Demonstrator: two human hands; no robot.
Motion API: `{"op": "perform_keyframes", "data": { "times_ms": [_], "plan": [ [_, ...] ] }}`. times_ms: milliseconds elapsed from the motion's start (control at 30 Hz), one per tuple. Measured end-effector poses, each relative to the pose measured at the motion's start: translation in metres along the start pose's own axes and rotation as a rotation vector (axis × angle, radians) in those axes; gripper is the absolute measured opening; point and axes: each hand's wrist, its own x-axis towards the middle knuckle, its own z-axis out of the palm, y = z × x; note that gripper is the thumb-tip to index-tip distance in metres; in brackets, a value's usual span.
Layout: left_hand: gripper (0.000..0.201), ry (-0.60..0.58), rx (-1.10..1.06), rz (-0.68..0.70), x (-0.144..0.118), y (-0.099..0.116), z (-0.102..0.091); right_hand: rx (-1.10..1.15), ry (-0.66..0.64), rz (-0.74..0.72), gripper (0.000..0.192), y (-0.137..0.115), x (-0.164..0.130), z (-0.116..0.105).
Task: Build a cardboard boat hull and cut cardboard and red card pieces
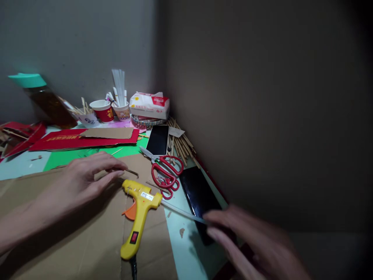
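Note:
A yellow hot glue gun (142, 200) with an orange trigger lies on its side on brown cardboard (72, 233). From its rear end sticks out a long translucent glue stick (182, 213). My right hand (250, 237), a little blurred, pinches the far end of that stick between thumb and finger. Just above the nozzle is my left hand (96, 175), its fingers closed on a thin brown strip (133, 172) that juts out to the right. Red-handled scissors (164, 169) lie beyond the gun, half open, with a second red-handled pair partly under them.
Two dark phones, one black (198, 190) and one white-edged (157, 140), lie on the right. Behind stand paper cups (101, 111) of sticks, a tissue pack (149, 105) and a teal-lidded bottle (49, 103). Wooden sticks (183, 146) line the wall; red cardboard (64, 142) lies left.

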Motion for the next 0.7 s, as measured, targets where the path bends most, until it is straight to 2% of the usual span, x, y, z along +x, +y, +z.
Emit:
{"op": "perform_keyframes", "data": {
  "times_ms": [67, 167, 267, 333, 467, 600, 700],
  "plan": [
    [0.039, -0.026, 0.064, 0.013, 0.006, -0.010, -0.001, -0.035, -0.059, -0.004, 0.016, -0.002, 0.034, 0.007],
    [0.050, -0.061, 0.126, -0.061, 0.016, -0.029, -0.002, -0.218, -0.186, -0.023, 0.012, -0.003, 0.078, 0.026],
    [0.056, -0.104, 0.147, -0.151, 0.020, -0.051, 0.000, -0.354, -0.336, -0.068, 0.011, -0.004, 0.107, 0.047],
    [0.059, -0.124, 0.153, -0.132, 0.018, -0.064, 0.005, -0.403, -0.387, -0.026, 0.015, -0.003, 0.119, 0.058],
    [0.067, -0.093, 0.186, 0.010, 0.009, -0.083, 0.014, -0.422, -0.404, 0.074, 0.020, 0.002, 0.131, 0.064],
    [0.063, -0.071, 0.183, 0.078, 0.001, -0.091, 0.019, -0.440, -0.361, 0.104, 0.012, 0.007, 0.136, 0.053],
    [0.063, -0.046, 0.171, 0.096, -0.002, -0.093, 0.020, -0.493, -0.271, 0.141, 0.010, 0.012, 0.142, 0.043]
  ]
}}
